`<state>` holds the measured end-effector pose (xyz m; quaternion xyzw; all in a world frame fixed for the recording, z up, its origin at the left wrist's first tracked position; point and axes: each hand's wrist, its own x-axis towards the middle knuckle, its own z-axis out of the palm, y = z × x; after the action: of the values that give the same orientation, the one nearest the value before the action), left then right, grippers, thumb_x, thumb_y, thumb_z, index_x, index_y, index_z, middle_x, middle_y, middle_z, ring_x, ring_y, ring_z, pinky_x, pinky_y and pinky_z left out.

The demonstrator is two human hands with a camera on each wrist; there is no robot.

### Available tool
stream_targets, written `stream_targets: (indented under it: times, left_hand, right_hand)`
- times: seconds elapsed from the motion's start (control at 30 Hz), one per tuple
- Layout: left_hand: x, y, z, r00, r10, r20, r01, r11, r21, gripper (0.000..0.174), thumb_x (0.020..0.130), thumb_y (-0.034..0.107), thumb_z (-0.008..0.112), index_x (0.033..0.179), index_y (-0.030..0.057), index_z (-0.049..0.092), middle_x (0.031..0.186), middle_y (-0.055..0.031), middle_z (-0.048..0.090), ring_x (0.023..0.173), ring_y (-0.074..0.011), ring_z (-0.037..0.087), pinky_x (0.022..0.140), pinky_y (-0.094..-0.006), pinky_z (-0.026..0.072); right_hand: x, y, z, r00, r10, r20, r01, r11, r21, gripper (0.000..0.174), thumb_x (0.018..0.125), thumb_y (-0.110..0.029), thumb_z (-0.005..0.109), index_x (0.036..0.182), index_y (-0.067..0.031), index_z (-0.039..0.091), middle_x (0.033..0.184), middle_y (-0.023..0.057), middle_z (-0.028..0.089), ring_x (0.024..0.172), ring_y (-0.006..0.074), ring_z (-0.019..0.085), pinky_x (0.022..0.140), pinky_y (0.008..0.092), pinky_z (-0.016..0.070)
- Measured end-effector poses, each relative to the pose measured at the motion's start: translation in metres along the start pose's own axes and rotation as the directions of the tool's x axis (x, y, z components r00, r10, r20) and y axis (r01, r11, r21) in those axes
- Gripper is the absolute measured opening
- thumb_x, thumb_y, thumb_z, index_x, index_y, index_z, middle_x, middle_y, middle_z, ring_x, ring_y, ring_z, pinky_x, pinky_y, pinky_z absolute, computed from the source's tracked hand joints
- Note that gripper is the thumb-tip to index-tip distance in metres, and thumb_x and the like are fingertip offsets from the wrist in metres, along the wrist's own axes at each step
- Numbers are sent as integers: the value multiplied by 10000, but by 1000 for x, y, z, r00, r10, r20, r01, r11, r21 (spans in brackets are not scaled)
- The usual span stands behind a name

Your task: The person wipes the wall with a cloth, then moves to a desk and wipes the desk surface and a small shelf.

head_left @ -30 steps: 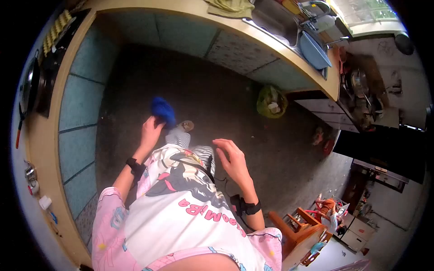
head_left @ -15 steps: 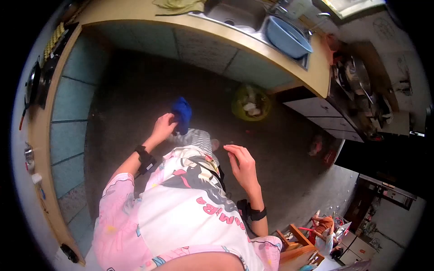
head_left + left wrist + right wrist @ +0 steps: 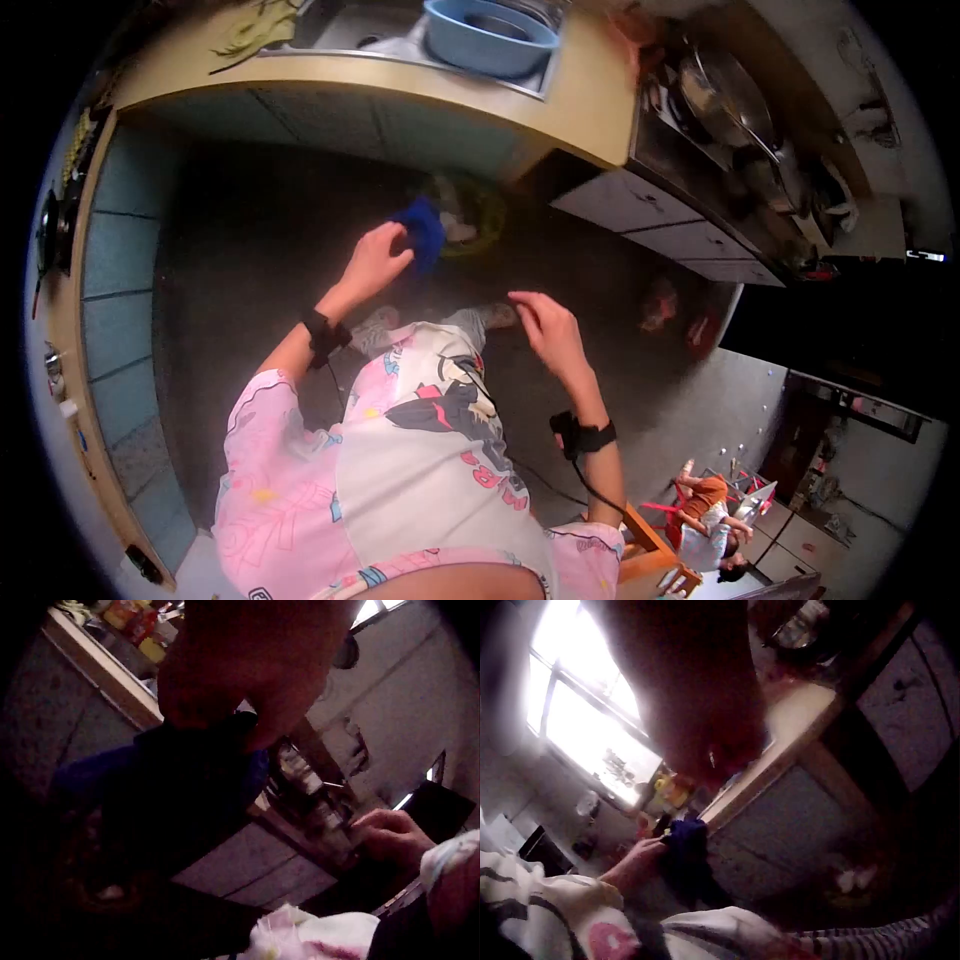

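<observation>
Kitchen floor [image 3: 250, 260]: blue cloth [image 3: 425, 232] gripped at L hand [image 3: 375, 262] fingertips; R hand [image 3: 548, 330] loose, empty.

This is a home kitchen: a curved yellow counter [image 3: 590, 110] with tiled fronts carries a steel sink [image 3: 350, 25], with a blue basin [image 3: 490, 35] at the sink's right side. Past the counter's right end, pans [image 3: 720, 95] sit above pale drawers [image 3: 640, 205]. Another dark pan [image 3: 50, 225] rests on the left-hand run, and a bright window [image 3: 592, 712] stands behind the counter.
</observation>
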<state>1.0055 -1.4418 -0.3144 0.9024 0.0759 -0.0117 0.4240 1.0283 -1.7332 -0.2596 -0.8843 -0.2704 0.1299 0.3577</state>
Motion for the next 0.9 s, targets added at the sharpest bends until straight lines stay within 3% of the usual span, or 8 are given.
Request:
stream_targets:
  times: [0.17, 0.23, 0.37, 0.57, 0.63, 0.7, 0.77, 0.9]
  left_hand:
    - [22, 126, 66, 982, 148, 121, -140, 988, -70, 264, 690, 173, 594, 841, -36, 534, 794, -185, 556, 747, -348, 549, 663, -399, 448]
    - [35, 159, 107, 928, 339, 157, -343, 939, -1, 258, 665, 163, 583, 838, -16, 516, 814, -156, 505, 826, -308, 504, 725, -379, 419]
    - [48, 233, 192, 758, 579, 299, -525, 815, -247, 299, 712, 207, 587, 923, 4, 528, 927, -160, 496, 896, -328, 473, 773, -405, 405]
    - [42, 321, 334, 776, 375, 507, 114, 708, -697, 488, 830, 274, 595, 1201, 65, 358, 1109, -120, 477, 1018, -183, 459, 867, -333, 381]
    - [40, 357, 356, 742, 207, 637, 321, 725, -609, 445, 839, 162, 577, 1220, 91, 356, 1024, -34, 493, 930, -108, 444, 835, -261, 375]
    - [31, 387, 391, 742, 299, 600, 325, 623, -711, 409, 845, 156, 575, 1201, 87, 386, 1020, -31, 492, 925, -94, 443, 820, -239, 378]
    - [22, 409, 426, 742, 230, 630, 362, 653, -665, 371, 858, 170, 565, 1186, 86, 411, 1013, -26, 489, 925, -91, 449, 823, -243, 385]
    - [12, 447, 497, 755, 237, 611, 297, 708, -641, 344, 826, 102, 513, 1159, 76, 430, 997, -18, 479, 911, -95, 450, 816, -241, 386]
  right_hand:
    - [-36, 90, -78, 997, 67, -45, -69, 996, -51, 210, 842, -105, 535, 1044, -74, 583, 850, 117, 600, 793, 285, 596, 663, 362, 469]
    - [-54, 117, -104, 962, 270, 31, -272, 960, 68, 336, 814, -169, 595, 1133, -78, 542, 961, 99, 600, 873, 258, 593, 719, 346, 479]
    - [-88, 168, -129, 957, 213, -196, -170, 962, 214, 500, 761, -211, 668, 1207, -81, 484, 1090, 93, 562, 980, 241, 560, 816, 332, 467]
    - [-159, 260, -179, 905, 368, -215, -204, 817, 539, 510, 720, -137, 715, 1179, -48, 510, 1120, 78, 571, 1030, 186, 544, 850, 316, 450]
    - [-181, 277, -210, 909, 413, -61, -281, 711, 644, 569, 705, -245, 742, 1172, -38, 491, 1118, 136, 576, 1008, 251, 570, 849, 343, 448]
    - [-208, 295, -229, 871, 467, -153, -320, 775, 544, 504, 702, -283, 742, 1086, -18, 551, 994, 157, 630, 937, 289, 608, 791, 359, 469]
    - [-237, 304, -261, 873, 452, -184, -351, 844, 406, 309, 754, -191, 695, 988, -8, 611, 849, 77, 661, 812, 157, 620, 738, 316, 481]
    - [-288, 355, -311, 873, 472, -122, -428, 862, 272, 325, 751, -259, 688, 928, 7, 626, 790, 156, 650, 754, 264, 636, 691, 342, 480]
